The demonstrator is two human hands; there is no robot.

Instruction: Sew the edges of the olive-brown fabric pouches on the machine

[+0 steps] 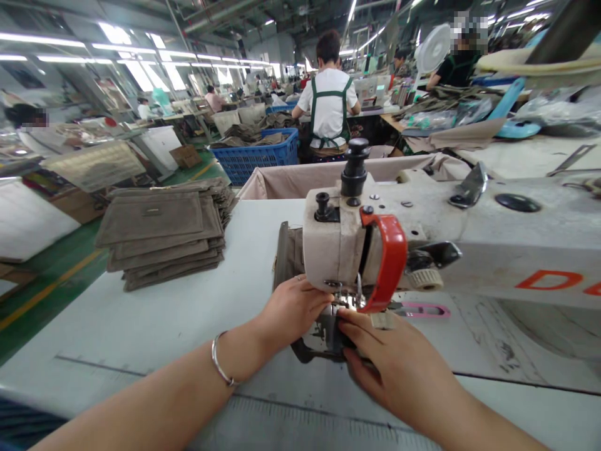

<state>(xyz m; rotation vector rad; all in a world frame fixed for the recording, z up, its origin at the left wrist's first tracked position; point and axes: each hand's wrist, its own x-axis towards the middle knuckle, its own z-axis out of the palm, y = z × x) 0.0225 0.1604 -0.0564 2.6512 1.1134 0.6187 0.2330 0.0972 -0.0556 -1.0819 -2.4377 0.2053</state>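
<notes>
A white sewing machine with a red guard stands in front of me. Beneath its needle lies a grey-brown fabric piece, partly hidden by the machine head and my hands. My left hand, a silver bangle at its wrist, has its fingers closed together at the left side of the presser foot, on the fabric. To the right of the foot, my right hand pinches the dark edge of the piece between thumb and fingers. Their fingertips almost meet near the needle. Behind my right hand lies a pair of pink-handled thread snips.
Stacked grey-brown fabric pieces lie on the table's left. A ruler strip runs along its front. Behind the table are a cloth-lined trough, a blue basket of fabric and a seated person in a green apron.
</notes>
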